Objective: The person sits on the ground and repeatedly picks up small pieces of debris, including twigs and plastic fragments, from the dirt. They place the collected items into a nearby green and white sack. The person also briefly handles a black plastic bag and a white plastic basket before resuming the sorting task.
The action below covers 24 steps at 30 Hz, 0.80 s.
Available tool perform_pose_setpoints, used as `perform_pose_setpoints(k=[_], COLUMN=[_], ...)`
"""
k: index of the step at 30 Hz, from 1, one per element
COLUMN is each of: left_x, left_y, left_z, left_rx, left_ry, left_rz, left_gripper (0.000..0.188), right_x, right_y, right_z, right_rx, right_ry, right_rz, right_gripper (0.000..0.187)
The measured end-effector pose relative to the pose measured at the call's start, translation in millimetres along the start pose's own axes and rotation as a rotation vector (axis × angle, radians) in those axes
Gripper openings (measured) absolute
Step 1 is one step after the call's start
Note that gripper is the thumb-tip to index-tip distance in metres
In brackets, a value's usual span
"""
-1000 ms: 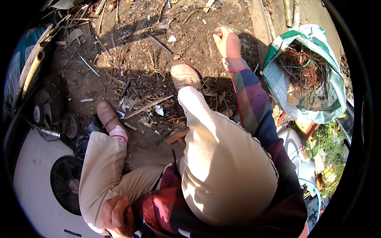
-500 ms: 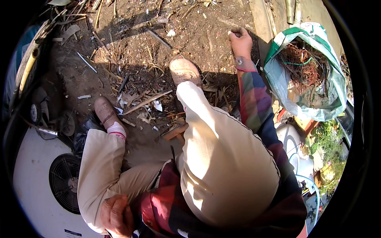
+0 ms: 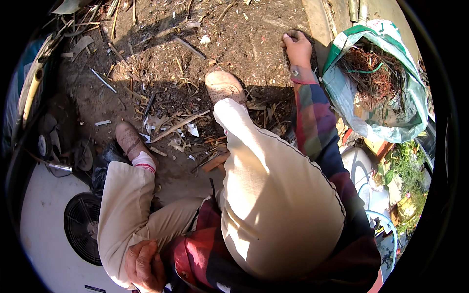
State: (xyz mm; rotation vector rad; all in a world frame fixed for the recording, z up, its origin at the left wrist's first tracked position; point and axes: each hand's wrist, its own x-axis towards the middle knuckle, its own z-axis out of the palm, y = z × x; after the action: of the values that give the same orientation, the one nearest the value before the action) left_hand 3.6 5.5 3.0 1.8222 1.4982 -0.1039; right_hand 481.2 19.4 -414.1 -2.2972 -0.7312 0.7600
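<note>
My right hand (image 3: 298, 49) reaches forward over the bare dirt, beyond the knee and to the left of a woven sack (image 3: 337, 100). Its fingers are curled in toward the thumb, and whatever may be between them is hidden. Inside the white and green sack sits a tangled bundle of reddish-brown wire or fibre (image 3: 369, 75) with a green strand. My left hand (image 3: 145, 266) rests against my left thigh, at the lower edge, with the fingers bent inward. I cannot see whether anything lies in that palm.
Littered dirt (image 3: 264, 44) holds sticks, a flat grey strip (image 3: 189, 47) and white scraps. A fan unit (image 3: 44, 229) stands at left below bamboo poles (image 3: 32, 95). At right are a white container (image 3: 356, 163), a blue hose (image 3: 393, 234) and green plants (image 3: 408, 166).
The view has shifted slightly. My right hand has moved a little to the right over the ground, and its fingers have turned slightly. My left hand has stayed on the thigh.
</note>
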Motion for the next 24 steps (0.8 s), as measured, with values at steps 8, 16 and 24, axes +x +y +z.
perform_pose_setpoints(k=[8,16,24], left_x=[0.9,0.2,4.3], left_y=[0.5,0.0,2.3], left_z=[-1.0,-0.1,-0.3], left_rx=[-0.005,0.019,0.003], left_ry=[-0.023,-0.028,-0.025], left_rz=[0.017,0.042,0.038], left_gripper=[0.014,0.018,0.021], right_x=[-39.0,-32.7,-24.2], right_y=[-4.9,-10.6,-7.5], right_z=[-3.5,3.9,-26.3], right_rx=[-0.063,-0.153,-0.138], right_ry=[-0.235,-0.423,-0.447], right_rz=[0.065,-0.021,0.175], right_gripper=[0.021,0.017,0.020])
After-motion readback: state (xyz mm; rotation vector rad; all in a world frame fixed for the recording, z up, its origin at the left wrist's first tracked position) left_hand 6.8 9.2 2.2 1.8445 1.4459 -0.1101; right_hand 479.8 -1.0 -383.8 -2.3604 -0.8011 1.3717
